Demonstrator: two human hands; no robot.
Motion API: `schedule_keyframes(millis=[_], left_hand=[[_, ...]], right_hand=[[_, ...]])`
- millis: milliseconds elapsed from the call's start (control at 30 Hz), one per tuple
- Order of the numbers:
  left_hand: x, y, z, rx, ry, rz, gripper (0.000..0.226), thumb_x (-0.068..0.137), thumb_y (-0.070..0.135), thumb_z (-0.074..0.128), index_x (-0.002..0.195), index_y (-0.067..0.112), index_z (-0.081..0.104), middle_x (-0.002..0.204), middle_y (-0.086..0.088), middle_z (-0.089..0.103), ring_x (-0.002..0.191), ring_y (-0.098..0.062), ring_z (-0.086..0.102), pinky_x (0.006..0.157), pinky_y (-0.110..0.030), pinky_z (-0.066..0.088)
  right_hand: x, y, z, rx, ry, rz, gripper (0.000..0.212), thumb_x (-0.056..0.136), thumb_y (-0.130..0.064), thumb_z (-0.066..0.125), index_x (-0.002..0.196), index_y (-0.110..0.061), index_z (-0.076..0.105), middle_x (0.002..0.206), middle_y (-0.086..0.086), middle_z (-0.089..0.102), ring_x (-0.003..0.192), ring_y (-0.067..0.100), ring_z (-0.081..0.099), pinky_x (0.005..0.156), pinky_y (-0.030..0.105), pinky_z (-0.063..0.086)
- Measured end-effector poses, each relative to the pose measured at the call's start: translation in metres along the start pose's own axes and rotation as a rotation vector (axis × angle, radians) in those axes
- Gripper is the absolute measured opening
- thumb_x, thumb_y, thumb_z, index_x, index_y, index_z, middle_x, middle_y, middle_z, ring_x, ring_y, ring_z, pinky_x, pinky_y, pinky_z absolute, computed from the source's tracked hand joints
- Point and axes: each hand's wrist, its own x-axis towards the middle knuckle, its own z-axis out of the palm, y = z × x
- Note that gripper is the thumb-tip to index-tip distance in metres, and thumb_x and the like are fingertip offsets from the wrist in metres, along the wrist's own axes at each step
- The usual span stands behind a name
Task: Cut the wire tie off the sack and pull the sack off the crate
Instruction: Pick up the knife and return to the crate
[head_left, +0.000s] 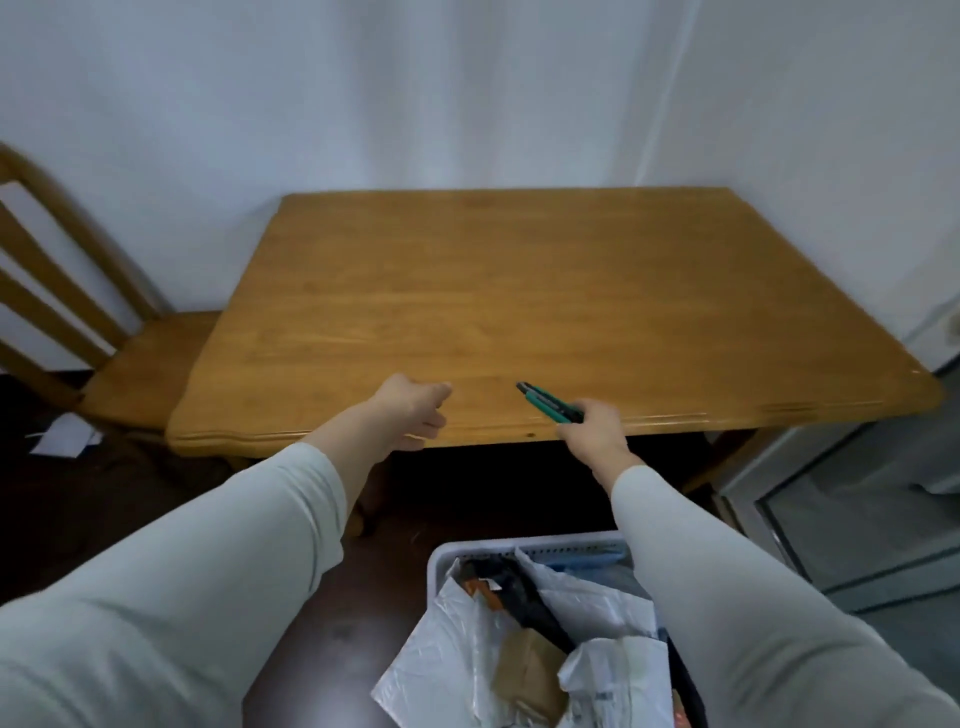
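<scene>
Over the near table (519, 291) edge, the right hand (592, 431) grips green-handled cutters (550, 402). The left hand (410, 410) is loosely curled and holds nothing. The white crate (467, 545) sits well nearer, below both hands. It's stuffed with crumpled bags (587, 597) and half hidden by the right sleeve (727, 597). The print on the bags is too blurry to read.

Table (545, 291) smooth satin wood; crate (545, 545) w/ matt plastic rim

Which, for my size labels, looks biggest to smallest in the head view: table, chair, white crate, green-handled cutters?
1. table
2-3. chair and white crate: they look alike, both are cut off by the frame and the crate is nearer the camera, so unranked
4. green-handled cutters, in the right hand
</scene>
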Motion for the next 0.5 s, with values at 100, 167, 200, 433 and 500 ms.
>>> schedule_keyframes(millis=[100, 167, 200, 433, 500], left_hand=[[0.027, 0.008, 0.004, 0.027, 0.031, -0.018, 0.044, 0.093, 0.04, 0.049, 0.12, 0.005, 0.054, 0.096, -0.006, 0.066, 0.094, -0.022, 0.063, 0.087, -0.037, 0.053], [0.042, 0.011, 0.007, 0.026, 0.034, -0.029, 0.044, 0.094, 0.039, 0.049, 0.122, 0.006, 0.053, 0.101, -0.007, 0.066, 0.096, -0.022, 0.063, 0.088, -0.036, 0.052], [0.049, 0.012, 0.008, 0.022, 0.037, -0.033, 0.044, 0.094, 0.039, 0.049, 0.122, 0.006, 0.053, 0.102, -0.008, 0.066, 0.096, -0.021, 0.063, 0.087, -0.036, 0.052], [0.079, 0.004, 0.013, 0.006, 0.075, -0.091, 0.044, 0.093, 0.038, 0.05, 0.121, 0.004, 0.054, 0.102, -0.009, 0.066, 0.095, -0.023, 0.063, 0.085, -0.036, 0.052], [0.08, 0.002, 0.016, -0.004, 0.075, -0.108, 0.044, 0.094, 0.037, 0.05, 0.122, 0.003, 0.053, 0.103, -0.011, 0.066, 0.095, -0.024, 0.062, 0.085, -0.036, 0.051]], right_hand=[[0.037, -0.001, 0.015, -0.206, 0.013, -0.029, 0.047, 0.089, -0.029, 0.058, 0.134, -0.021, 0.048, 0.132, 0.013, 0.047, 0.122, 0.034, 0.042, 0.101, 0.04, 0.036], [0.057, 0.001, 0.022, -0.238, 0.017, -0.01, 0.05, 0.091, -0.029, 0.057, 0.138, -0.023, 0.043, 0.136, 0.012, 0.042, 0.127, 0.033, 0.035, 0.105, 0.041, 0.032], [0.065, 0.003, 0.026, -0.242, 0.015, -0.006, 0.05, 0.091, -0.029, 0.057, 0.139, -0.023, 0.042, 0.137, 0.012, 0.04, 0.128, 0.033, 0.034, 0.105, 0.041, 0.031], [0.101, 0.008, 0.041, -0.208, 0.072, -0.086, 0.053, 0.087, -0.021, 0.064, 0.136, -0.024, 0.045, 0.138, 0.007, 0.045, 0.127, 0.032, 0.035, 0.103, 0.042, 0.034], [0.103, 0.005, 0.039, -0.193, 0.077, -0.107, 0.056, 0.085, -0.019, 0.066, 0.137, -0.022, 0.045, 0.137, 0.01, 0.045, 0.126, 0.032, 0.036, 0.103, 0.039, 0.034]])
